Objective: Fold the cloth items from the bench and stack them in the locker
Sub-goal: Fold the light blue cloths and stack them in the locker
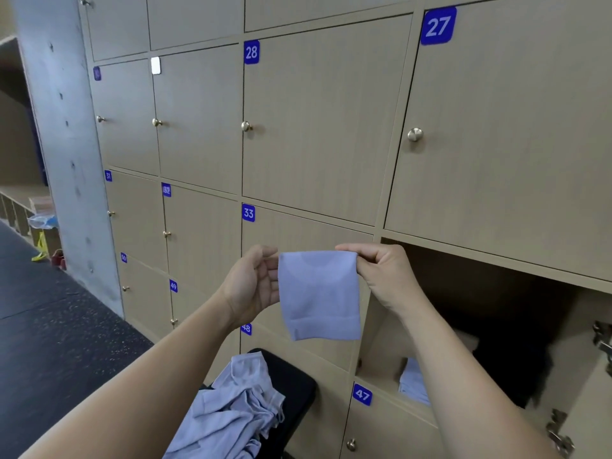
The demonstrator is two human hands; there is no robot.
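Observation:
A small pale lavender cloth (319,294) hangs folded in the air in front of the lockers. My left hand (253,286) pinches its upper left corner and my right hand (384,274) pinches its upper right corner. Below, a heap of unfolded lavender cloths (231,412) lies on the black bench (298,385). To the right the open locker (490,319) shows a dark inside, with a stack of folded lavender cloths (412,382) on its floor, partly hidden by my right forearm.
Closed wooden locker doors with brass knobs and blue numbers fill the wall; number 47 (362,394) sits under the open locker. The open door's metal hinges (601,342) stick out at the far right. A concrete pillar (66,154) and dark floor (49,326) lie to the left.

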